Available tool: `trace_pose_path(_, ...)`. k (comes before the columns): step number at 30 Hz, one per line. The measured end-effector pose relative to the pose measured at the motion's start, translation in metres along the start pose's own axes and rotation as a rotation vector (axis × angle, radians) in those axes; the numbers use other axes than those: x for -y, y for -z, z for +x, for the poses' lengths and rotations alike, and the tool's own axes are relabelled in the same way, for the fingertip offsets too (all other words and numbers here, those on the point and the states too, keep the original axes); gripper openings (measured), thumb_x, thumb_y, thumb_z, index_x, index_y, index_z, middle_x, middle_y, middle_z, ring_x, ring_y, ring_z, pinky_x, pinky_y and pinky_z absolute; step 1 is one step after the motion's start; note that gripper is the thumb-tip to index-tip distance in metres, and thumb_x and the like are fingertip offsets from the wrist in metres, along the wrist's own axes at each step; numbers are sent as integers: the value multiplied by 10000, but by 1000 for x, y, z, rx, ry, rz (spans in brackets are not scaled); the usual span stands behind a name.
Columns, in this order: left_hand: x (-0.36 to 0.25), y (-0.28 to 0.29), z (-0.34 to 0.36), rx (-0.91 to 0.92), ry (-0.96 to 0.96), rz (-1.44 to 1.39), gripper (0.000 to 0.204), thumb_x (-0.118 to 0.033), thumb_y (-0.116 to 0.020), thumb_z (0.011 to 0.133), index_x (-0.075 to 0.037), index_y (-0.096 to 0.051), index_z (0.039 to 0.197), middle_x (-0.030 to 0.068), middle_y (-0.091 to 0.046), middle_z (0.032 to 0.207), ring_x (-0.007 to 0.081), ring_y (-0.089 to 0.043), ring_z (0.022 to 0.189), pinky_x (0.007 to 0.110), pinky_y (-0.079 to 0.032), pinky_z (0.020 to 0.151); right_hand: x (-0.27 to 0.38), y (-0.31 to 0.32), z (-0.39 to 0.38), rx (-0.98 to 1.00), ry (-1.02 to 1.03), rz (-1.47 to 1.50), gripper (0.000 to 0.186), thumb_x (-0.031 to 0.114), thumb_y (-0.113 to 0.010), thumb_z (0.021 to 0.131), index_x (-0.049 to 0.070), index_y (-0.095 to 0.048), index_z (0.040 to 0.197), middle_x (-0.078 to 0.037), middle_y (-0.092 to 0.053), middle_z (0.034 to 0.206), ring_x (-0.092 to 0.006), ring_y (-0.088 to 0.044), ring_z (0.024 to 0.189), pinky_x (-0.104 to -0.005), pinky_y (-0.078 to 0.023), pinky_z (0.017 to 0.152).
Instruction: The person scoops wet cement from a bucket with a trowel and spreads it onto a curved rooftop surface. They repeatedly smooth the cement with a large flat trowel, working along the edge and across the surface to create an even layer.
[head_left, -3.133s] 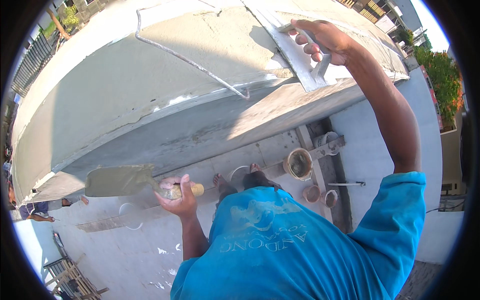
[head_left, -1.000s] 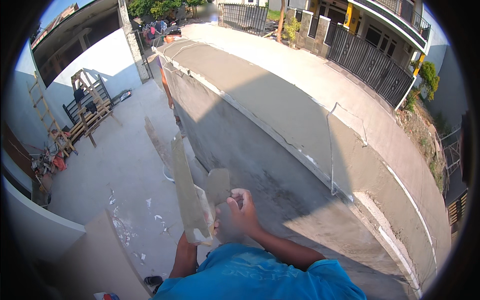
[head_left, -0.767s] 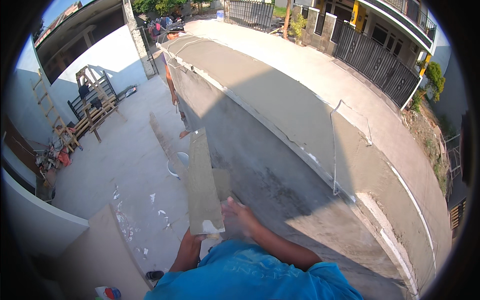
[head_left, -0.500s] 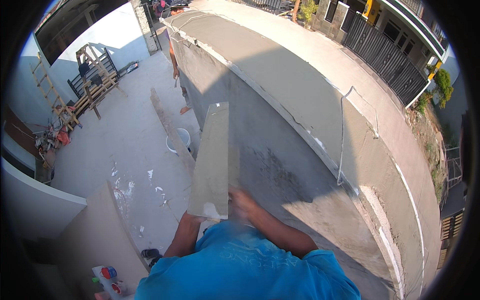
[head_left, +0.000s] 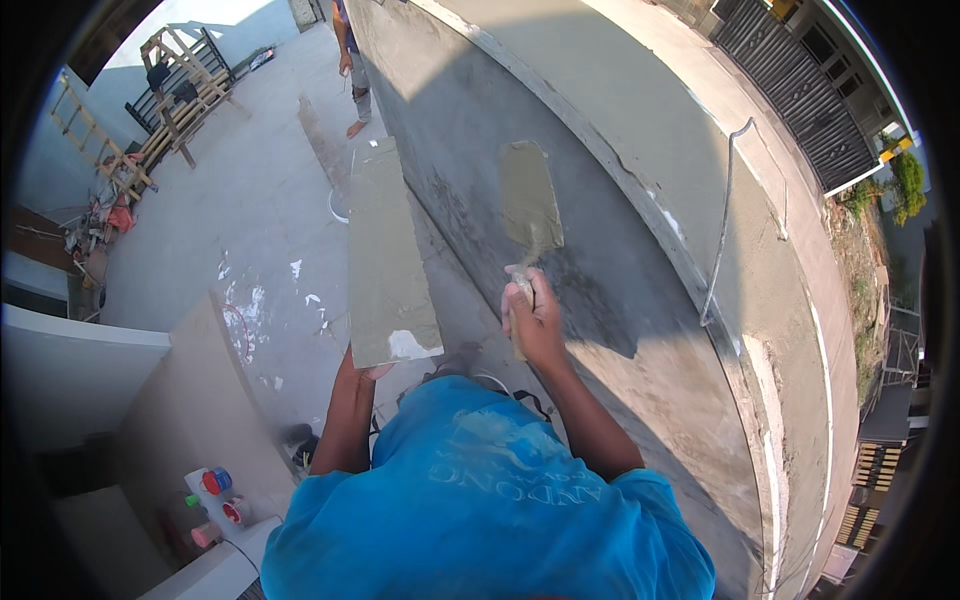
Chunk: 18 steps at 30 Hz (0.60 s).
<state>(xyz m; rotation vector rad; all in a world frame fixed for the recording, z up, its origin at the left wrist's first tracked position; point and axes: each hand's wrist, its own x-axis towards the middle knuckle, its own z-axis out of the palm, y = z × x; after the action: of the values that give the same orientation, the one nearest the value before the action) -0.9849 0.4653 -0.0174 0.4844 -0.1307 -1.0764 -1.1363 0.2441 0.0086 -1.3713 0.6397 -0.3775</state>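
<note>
My left hand (head_left: 374, 371) holds up a long mortar board (head_left: 385, 255) by its near end; most of the fingers are hidden beneath. Wet grey mortar covers the board, apart from a pale bare patch near my hand. In my right hand (head_left: 537, 320) is a trowel (head_left: 530, 195), gripped by its handle, fingers wrapped round it. Grey mortar coats the trowel's blade, which is held up in front of the grey wall (head_left: 455, 110). From this view I cannot tell whether the blade touches the wall.
Along the wall runs a broad plastered top (head_left: 600, 80) with a bent wire (head_left: 728, 220). A co-worker's leg (head_left: 361, 105) shows beyond the board. On the floor lies a plank (head_left: 322, 145), near a mostly hidden white bucket (head_left: 337, 207). Left are a bamboo ladder (head_left: 100, 140) and several cans (head_left: 216, 482).
My right hand has moved forward and right, away from the board, bringing the mortar-coated trowel into view. The board has shifted left and nearer. My view has tilted lower.
</note>
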Motion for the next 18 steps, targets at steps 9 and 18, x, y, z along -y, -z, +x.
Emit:
trace_pose_path(9,-30,-13,80,-339,-550,459,498,-160,-647,978,-17,-475,1422,118,-617,1273,237,-647,1113,387,-568,885,-7,37,-47,-190,409,-857,389,248,-639,989,-19,-557,1260,-208,-681,927,-381,-672,789,-419,-531,714)
trace_pose_path(18,-58,-49,118,-250,-628,502,462,-174,-629,985,-1,-485,1388,112,-608,1279,237,-639,1113,385,-547,931,-8,50,-77,-116,536,-868,322,224,-736,879,8,-678,1109,-188,-707,957,-351,-705,762,-398,-556,628)
